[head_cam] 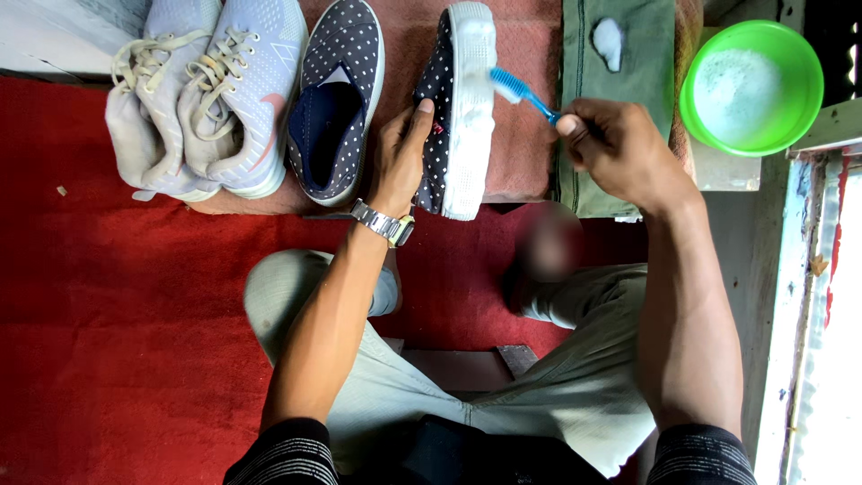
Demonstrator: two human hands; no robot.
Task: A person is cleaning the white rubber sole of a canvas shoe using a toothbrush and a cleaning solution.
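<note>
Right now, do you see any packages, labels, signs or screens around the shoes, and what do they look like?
No packages, signs or screens in view.
Shoe mark: a small red patch on the dotted navy shoe, beside the left hand; too small to make out.
Sneaker mark: a pink curved stripe on the side of the pale sneaker.

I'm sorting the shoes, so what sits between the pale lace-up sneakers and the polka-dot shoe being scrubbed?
In the head view, the other navy polka-dot slip-on lies sole-down between the pale sneakers and the scrubbed shoe.
</note>
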